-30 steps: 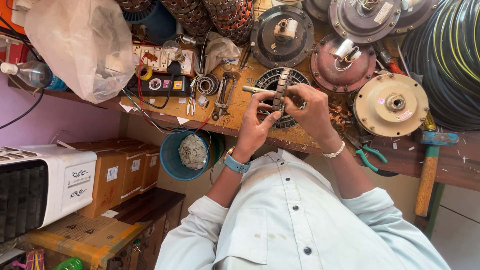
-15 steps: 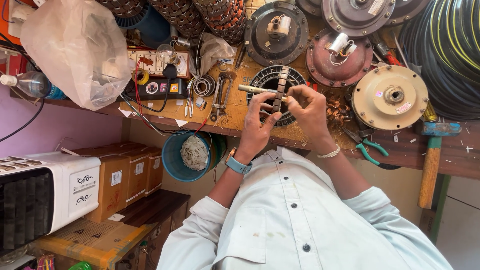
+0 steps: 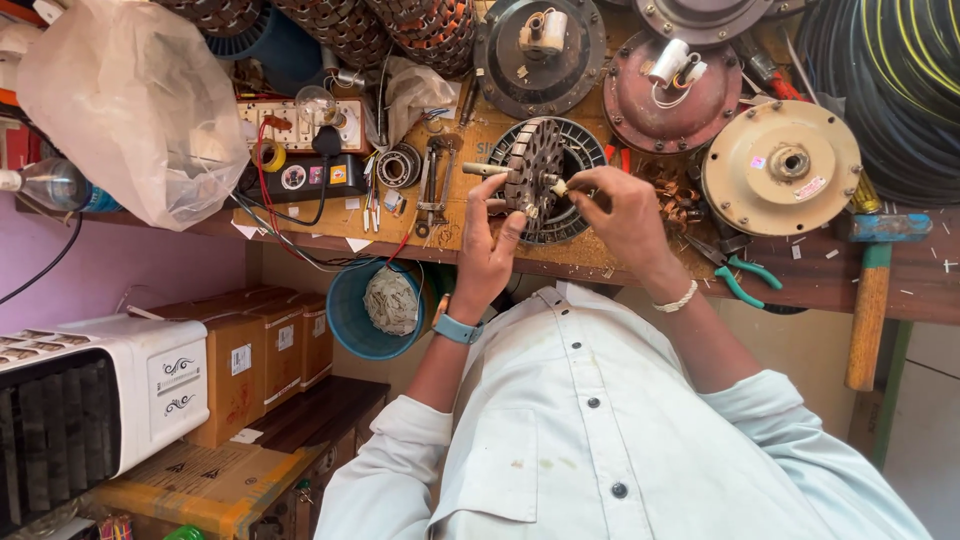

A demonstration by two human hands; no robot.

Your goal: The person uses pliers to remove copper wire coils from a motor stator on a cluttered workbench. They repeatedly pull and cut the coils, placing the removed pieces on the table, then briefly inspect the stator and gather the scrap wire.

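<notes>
Though gripped, stator (image 3: 533, 168) between hands (image 3: 560, 220)

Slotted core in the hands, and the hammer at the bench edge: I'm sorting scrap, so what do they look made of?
Slotted core: dull grey metal with a toothed rim and a bare shaft, probably steel. Hammer: pale handle with visible grain, so bare wood; the head looks like blue-painted metal.

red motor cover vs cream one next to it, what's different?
The red cover is rusty brown and scuffed; the cream cover is pale and cleaner. The red cover carries a white capacitor with wires at its centre; the cream cover's hub is bare and it has small stickers. Both are round and lie flat on the bench.
</notes>
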